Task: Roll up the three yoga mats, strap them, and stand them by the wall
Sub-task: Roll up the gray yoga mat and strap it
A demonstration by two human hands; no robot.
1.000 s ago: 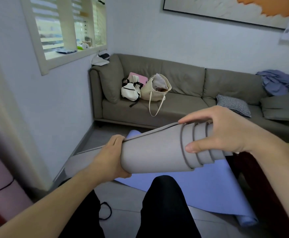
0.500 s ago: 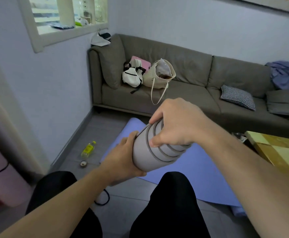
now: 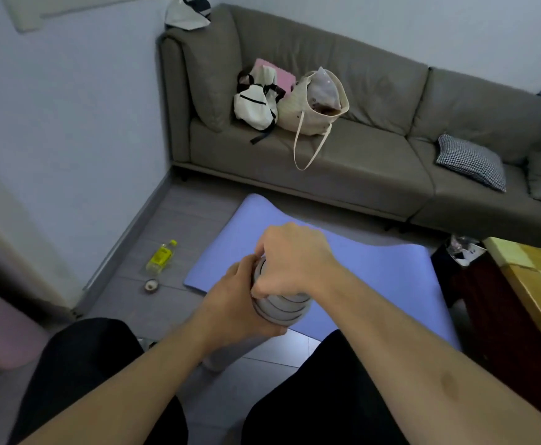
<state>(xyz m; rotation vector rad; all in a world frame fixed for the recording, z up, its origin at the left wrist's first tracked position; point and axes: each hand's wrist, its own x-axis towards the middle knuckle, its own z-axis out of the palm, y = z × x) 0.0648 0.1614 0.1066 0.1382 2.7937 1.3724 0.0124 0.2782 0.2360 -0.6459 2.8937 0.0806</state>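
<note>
Tipped up from lying crosswise a second ago, the rolled grey mat [image 3: 280, 308] now stands nearly on end between the knees, its spiral end facing the camera, and the view has dropped toward the floor. Nearest are the black-trousered legs [image 3: 311, 396] of the seated person. Just above them the left hand [image 3: 240, 303] wraps the side of the roll, fingers curled round it from the left. The right hand [image 3: 291, 261] sits over the top end, its fingers bent and pinching into the layers of the spiral; the fingertips themselves are hidden under the knuckles.

This looks like tightening the coil before strapping. To do it well, I would judge that the left hand should hold the outer wrap firm while the right twists the inner turns the way the roll winds, keeping the end layers level so the roll does not telescope. No strap shows near the hands, so one would have to be found without letting the outer flap spring loose.

Beyond the hands a purple mat [image 3: 375, 271] lies flat on the tiled floor, not yet rolled. To its left a yellow bottle [image 3: 161, 256] lies on the floor near the wall [image 3: 70, 123], with a small round thing just beside it. A wooden surface [image 3: 539, 274] stands at the right. Farthest is the grey sofa [image 3: 375, 162], carrying bags and a checked cushion [image 3: 471, 162].
</note>
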